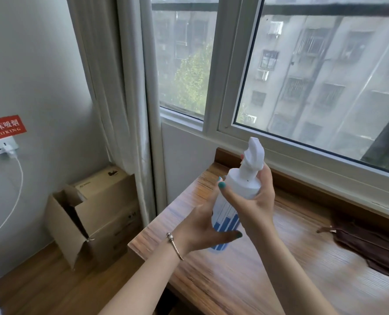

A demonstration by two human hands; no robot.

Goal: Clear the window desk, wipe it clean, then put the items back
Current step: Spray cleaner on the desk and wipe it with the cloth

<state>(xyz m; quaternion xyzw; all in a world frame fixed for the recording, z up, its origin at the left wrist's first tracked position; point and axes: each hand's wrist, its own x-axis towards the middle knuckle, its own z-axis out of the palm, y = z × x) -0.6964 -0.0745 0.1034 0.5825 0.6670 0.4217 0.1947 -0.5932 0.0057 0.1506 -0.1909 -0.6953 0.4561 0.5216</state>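
A white spray bottle (243, 178) with a blue-striped label and a white trigger head is held upright above the left end of the wooden window desk (245, 276). My right hand (255, 208) grips its upper body, fingers curled round the shoulder below the trigger. My left hand (202, 228) cups the lower part, thumb across the blue label, with a bracelet on the wrist. A brown cloth (371, 244) lies on the desk at the right.
Cardboard boxes (98, 214), one open, stand on the floor left of the desk under the grey curtain (120, 87). A wall socket with a white charger cable (9, 153) is at far left. The window frame (302, 155) runs along the desk's back edge.
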